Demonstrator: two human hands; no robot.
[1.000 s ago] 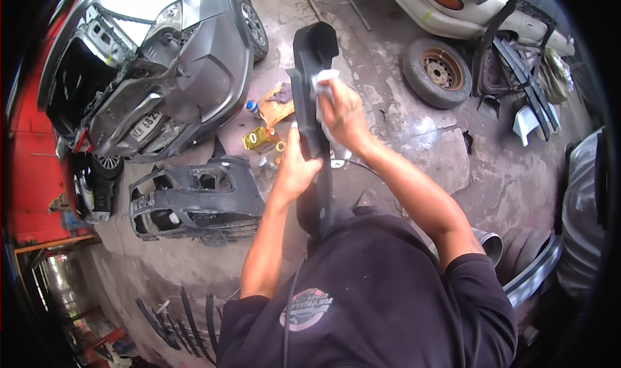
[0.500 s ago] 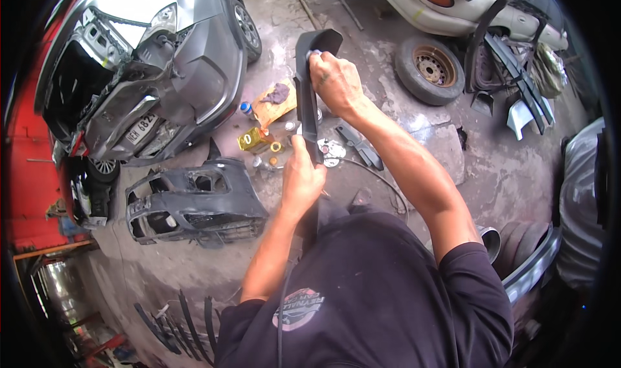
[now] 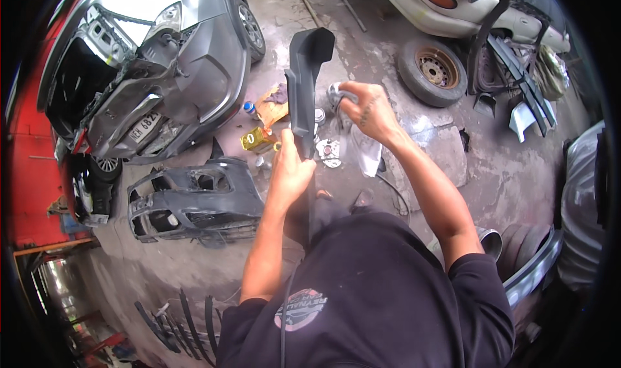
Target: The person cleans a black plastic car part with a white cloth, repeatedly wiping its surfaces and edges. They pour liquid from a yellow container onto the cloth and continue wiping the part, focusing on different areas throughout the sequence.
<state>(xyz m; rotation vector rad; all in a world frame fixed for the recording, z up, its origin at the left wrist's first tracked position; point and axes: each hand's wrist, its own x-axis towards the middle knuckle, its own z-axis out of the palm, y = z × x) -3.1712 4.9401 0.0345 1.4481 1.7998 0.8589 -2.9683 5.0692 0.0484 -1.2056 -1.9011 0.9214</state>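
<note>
- Left hand is wrapping closed around the narrow lower run of a long black trim panel, holding it upright in front of the person's chest.
- Right hand is closing on a crumpled pale cloth, just to the right of the panel's upper half; I cannot tell whether the cloth is touching the plastic at this instant.
- That panel is looking like moulded plastic: light for its length, fairly stiff but likely to flex and sway at its wide top end, and smooth enough to slip. Gripping low on the narrow stem, as the left hand is doing, seems the sound place.
- Down on the wet concrete floor, just beyond the panel, a yellow bottle is lying beside a small blue-capped bottle and a round tin; what is in them is not showing.
- Further out, a grey bumper is sitting to the left, a damaged silver car beyond it, and a loose wheel to the right.
</note>
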